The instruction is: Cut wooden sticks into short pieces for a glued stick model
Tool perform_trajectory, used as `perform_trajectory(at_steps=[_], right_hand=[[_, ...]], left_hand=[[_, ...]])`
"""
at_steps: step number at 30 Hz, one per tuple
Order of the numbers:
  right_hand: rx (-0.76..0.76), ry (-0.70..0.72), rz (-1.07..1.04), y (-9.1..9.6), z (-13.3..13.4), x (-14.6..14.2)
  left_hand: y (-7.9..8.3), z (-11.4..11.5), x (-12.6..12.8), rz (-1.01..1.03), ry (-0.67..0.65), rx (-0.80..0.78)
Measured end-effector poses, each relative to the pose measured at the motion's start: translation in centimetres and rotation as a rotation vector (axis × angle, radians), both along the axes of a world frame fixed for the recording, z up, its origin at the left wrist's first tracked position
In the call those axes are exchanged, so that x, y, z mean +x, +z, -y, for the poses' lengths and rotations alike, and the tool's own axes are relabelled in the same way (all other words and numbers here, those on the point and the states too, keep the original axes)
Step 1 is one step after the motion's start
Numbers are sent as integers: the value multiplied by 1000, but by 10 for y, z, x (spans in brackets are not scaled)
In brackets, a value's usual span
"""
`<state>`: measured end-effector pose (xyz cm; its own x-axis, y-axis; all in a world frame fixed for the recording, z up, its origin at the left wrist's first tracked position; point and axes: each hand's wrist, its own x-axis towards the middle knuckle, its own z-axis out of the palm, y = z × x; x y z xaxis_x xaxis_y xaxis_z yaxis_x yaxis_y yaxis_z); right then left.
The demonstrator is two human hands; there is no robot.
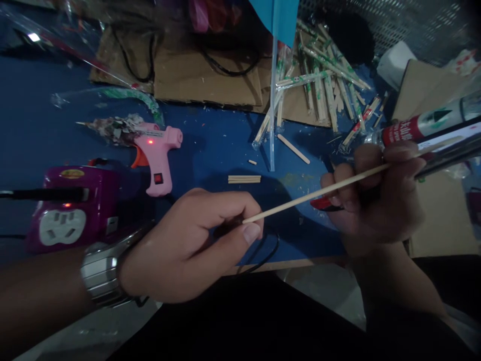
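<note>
A thin pale chopstick (300,199) slants up to the right between my hands. My left hand (195,240), with a metal watch at the wrist, pinches its lower end between thumb and bent forefinger. Near its upper end, my right hand (387,195) grips it with thumb and fingers. A red handle (322,203) of some tool also shows under the curled fingers of that hand; the rest of the tool is hidden. Beyond my left hand, several short cut stick pieces (244,179) lie side by side, with a tiny stub (252,162) a little farther off.
A pink glue gun (160,150) with its light lit lies left, behind a purple power socket (80,200). Wrapped chopsticks (319,85) are heaped at the back on cardboard (206,82). A flat wooden stick (293,149) lies mid-table; a spray can (417,128) is at right.
</note>
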<state>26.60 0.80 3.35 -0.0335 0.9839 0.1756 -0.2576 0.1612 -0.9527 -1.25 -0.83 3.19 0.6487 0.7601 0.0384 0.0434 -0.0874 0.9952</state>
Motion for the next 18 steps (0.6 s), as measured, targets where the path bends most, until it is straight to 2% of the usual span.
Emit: perform_trajectory(at_steps=[3,10,18], right_hand=[[1,-1,-7,0,1,1],[-12,-122,10,1,3,-7],[-24,-117,6,2,2,-6]], left_hand=[[1,1,0,-32,11,-29],[2,4,-3,-61,38,-60],[0,7,0,-20,93,-74]])
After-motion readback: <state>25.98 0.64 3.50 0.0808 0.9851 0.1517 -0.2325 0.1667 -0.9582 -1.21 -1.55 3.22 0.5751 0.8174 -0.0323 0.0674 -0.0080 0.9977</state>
